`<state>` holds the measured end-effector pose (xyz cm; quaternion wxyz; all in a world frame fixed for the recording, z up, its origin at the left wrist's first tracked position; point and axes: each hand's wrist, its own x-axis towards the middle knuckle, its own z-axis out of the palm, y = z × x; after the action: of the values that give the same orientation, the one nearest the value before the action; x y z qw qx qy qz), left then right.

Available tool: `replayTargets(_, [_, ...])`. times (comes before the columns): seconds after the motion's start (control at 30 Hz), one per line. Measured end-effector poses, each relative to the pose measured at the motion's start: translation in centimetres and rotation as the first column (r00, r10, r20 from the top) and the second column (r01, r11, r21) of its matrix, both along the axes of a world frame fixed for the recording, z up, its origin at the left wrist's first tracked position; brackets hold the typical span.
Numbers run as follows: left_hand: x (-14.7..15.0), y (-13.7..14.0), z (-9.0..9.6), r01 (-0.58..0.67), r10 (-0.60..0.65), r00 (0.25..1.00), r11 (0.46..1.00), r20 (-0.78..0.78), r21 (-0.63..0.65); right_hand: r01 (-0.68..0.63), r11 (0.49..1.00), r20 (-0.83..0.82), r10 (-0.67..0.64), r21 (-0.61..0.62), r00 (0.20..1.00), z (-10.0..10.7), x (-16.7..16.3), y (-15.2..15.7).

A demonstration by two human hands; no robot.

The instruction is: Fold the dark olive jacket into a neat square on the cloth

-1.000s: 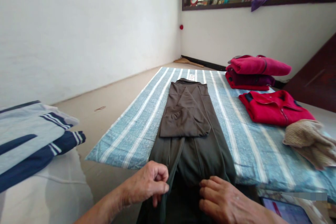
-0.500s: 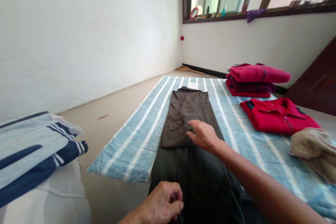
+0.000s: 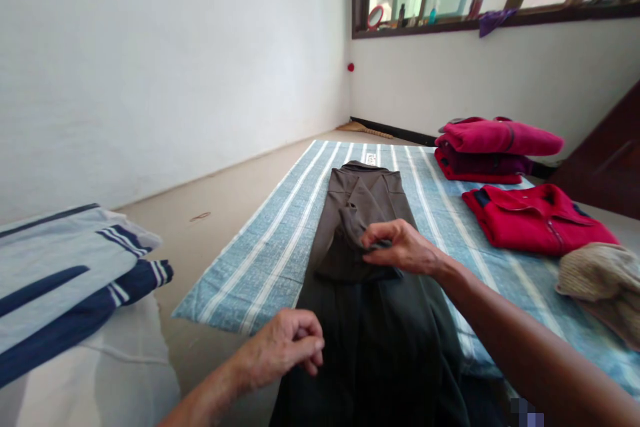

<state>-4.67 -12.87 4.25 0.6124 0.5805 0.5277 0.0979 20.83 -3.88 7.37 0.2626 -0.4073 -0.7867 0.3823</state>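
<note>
A dark brown-grey collared garment (image 3: 370, 327) lies lengthwise on a blue-and-white striped cloth (image 3: 260, 247), its collar at the far end and its sides narrowed toward the middle. My right hand (image 3: 395, 247) pinches a folded sleeve (image 3: 345, 253) between thumb and fingers and lifts its edge off the body of the garment. Beside the near left side of the garment hovers my left hand (image 3: 293, 340), with curled fingers and no cloth visible in them. The near end of the garment runs out of the picture at the bottom.
A folded red zip-neck top (image 3: 535, 217) and a beige knit (image 3: 600, 280) lie to the right. Behind them stands a stack of folded pink and red clothes (image 3: 500, 140). Light grey and navy clothing (image 3: 65, 273) sits at the left. A white wall (image 3: 175, 67) rises beyond.
My right hand has closed on the sleeve, which was lying flat, and raised its edge. My left hand has moved up and slightly left. The view has shifted a little.
</note>
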Motion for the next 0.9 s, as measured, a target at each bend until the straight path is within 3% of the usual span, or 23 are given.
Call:
replayTargets(0.07, [-1.3, 1.0, 1.0, -0.089, 0.089, 0.996, 0.995, -0.024, 0.034, -0.337, 0.94, -0.124, 0.341, 0.056, 0.932, 0.1, 1.5, -3.6])
replayTargets(0.17, [-2.2, 1.7, 1.5, -0.175, 0.184, 0.979, 0.98, -0.091, 0.1, -0.444, 0.892, 0.036, 0.443, 0.087, 0.896, -1.0, 3.2, -8.4])
replayTargets(0.27, [-2.4, 1.3, 0.9, -0.164, 0.191, 0.961, 0.976, -0.198, 0.143, -0.364, 0.921, 0.162, 0.341, 0.14, 0.926, -2.3, 4.0, -11.6])
replayTargets(0.47, [-3.2, -1.1, -1.9, -0.039, 0.114, 0.916, 0.98, -0.385, 0.196, -0.102, 0.933, 0.153, 0.052, 0.344, 0.987, -5.0, 6.0, -15.2])
replayTargets(0.53, [-3.2, -1.9, -2.6, -0.029, 0.082, 0.932, 0.988, -0.354, 0.152, 0.037, 0.904, 0.137, -0.105, 0.426, 0.985, -6.8, 7.1, -16.4])
replayTargets(0.6, [-2.9, -2.4, -2.9, -0.056, 0.075, 0.963, 0.995, -0.258, 0.081, 0.138, 0.825, 0.139, -0.253, 0.548, 0.958, -8.6, 8.2, -17.6])
replayTargets(0.7, [-2.0, -2.5, -2.9, -0.177, 0.176, 0.974, 0.984, -0.146, 0.004, 0.1, 0.749, 0.285, -0.368, 0.655, 0.885, -10.8, 9.2, -19.2])
replayTargets(0.9, [0.1, -2.6, -2.4, -0.318, 0.316, 0.948, 0.946, -0.043, -0.057, -0.073, 0.749, 0.529, -0.392, 0.659, 0.753, -11.7, 8.5, -20.4])
